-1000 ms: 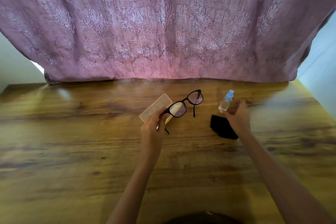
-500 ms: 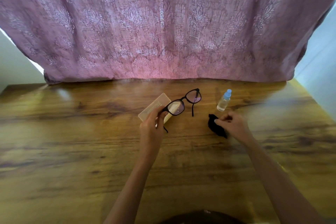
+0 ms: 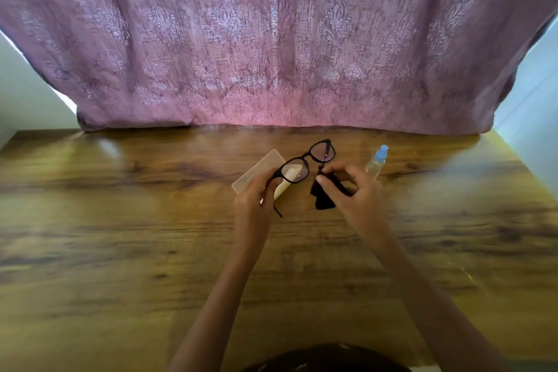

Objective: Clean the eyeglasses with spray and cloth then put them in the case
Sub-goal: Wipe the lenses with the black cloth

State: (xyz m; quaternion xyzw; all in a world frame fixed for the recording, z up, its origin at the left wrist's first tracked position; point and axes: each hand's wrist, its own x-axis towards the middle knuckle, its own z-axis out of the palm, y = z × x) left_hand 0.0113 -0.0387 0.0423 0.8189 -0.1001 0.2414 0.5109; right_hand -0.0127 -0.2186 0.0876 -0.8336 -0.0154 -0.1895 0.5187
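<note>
Both forearms reach in from the near edge of the worktop [image 3: 120, 251] and meet around its middle, the hands close together but not touching. The left hand [image 3: 252, 202] pinches the eyeglasses [image 3: 299, 167] at the outer end of the frame, by the hinge. One temple arm pokes out below its fingers toward the near edge. The right hand [image 3: 359, 193] is just to the right, with thumb and fingertips curled round a black cloth [image 3: 324, 201] that hangs bunched below them, off the wood.

The eyeglasses are held up above the worktop, unfolded. Their long axis runs on a slant from the left hand's grip at the near left up to the second lens at the far right. That far lens sits just beyond the right hand's fingertips, and its temple arm drops down to about where the cloth is pinched. So the cloth hand is nearer to the far lens, and the near lens lies between the two hands. Wiping likely calls for a short reach up and leftward along that slant while the left hand steadies the frame. Whether the lenses are wet with spray cannot be told.

Behind the left hand, partly under the near lens, the pale case [image 3: 256, 174] lies flat on the same slant; open or closed is unclear. The spray bottle [image 3: 375, 162] stands beyond the right hand, toward the far right. A mauve patterned curtain [image 3: 271, 39] hangs along the far edge.
</note>
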